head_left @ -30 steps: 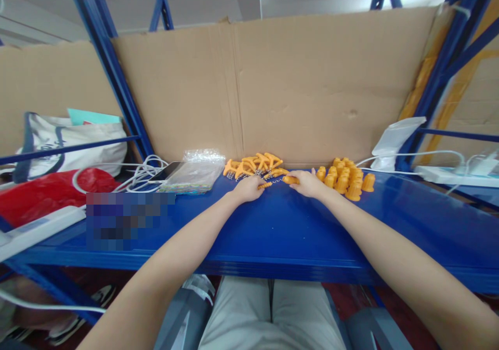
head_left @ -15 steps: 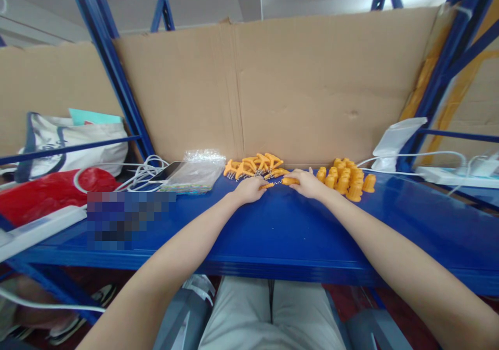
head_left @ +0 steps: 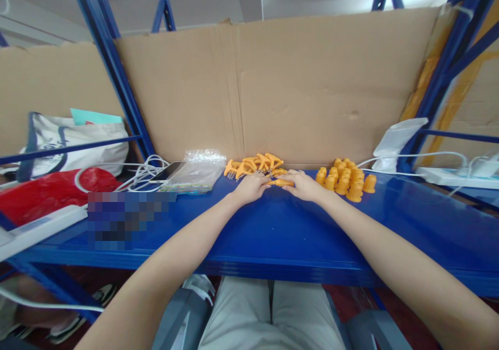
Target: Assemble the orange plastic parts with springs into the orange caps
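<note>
My left hand [head_left: 251, 188] is closed on an orange corkscrew [head_left: 273, 183], gripping it by its handle. Closed fingers of my right hand [head_left: 304, 185] hold a hollow orange sleeve [head_left: 287, 183] end to end with it. The metal spiral no longer shows between the two parts, which appear to meet; how far they fit together is too small to tell. Just behind my hands lies a pile of orange T-handled corkscrews [head_left: 253, 164] with bare metal spirals. To the right of my right hand, several orange sleeves [head_left: 343, 177] stand upright in a cluster.
A stack of clear plastic bags [head_left: 195, 176] and a dark phone [head_left: 171, 171] lie left on the blue table [head_left: 273, 236]. White cables [head_left: 146, 176], a red bag [head_left: 58, 191] and a power strip [head_left: 42, 230] are farther left. Cardboard [head_left: 296, 90] walls the back.
My hands have come closer together. The spiral, bare between them before, has gone into the sleeve. The corkscrew pile and the sleeve cluster look unchanged.
</note>
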### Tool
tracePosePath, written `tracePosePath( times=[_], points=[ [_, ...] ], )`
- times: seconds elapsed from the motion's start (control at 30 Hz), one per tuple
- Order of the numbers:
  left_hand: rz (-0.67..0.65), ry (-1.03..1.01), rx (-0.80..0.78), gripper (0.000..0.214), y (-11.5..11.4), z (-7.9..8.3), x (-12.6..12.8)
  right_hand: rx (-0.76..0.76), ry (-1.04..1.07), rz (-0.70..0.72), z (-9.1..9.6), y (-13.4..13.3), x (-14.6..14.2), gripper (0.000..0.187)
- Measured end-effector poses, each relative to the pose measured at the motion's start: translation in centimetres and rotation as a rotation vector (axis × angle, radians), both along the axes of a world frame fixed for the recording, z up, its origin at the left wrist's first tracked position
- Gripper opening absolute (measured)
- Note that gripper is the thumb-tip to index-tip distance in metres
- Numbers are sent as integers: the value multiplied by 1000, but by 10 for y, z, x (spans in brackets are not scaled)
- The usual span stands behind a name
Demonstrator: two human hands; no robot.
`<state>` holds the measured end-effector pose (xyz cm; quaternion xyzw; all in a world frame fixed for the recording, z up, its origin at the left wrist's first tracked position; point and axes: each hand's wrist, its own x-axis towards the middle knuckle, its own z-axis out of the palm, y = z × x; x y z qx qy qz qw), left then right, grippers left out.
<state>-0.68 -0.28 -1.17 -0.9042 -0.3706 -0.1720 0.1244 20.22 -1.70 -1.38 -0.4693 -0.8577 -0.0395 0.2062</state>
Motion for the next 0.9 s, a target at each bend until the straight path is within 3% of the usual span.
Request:
tracePosePath(
  times=[0.17,0.3,0.57,0.73,0.9],
  points=[
    [6,-3,-1,22,1,0,0,-41,134,65,-2,6,3,50],
    [17,15,-15,22,4,0,-3,-231,348,68,-3,10,9,57],
    [-22,-18,43,23,9,-1,-8,-523,740,-1,4,4,12,24],
    [-29,-18,44,22,6,0,-7,-671,779,-95,7,-3,8,24],
    [-18,-41,31,21,9,-2,-7,-672,835,-108,5,0,7,24]
  ],
)
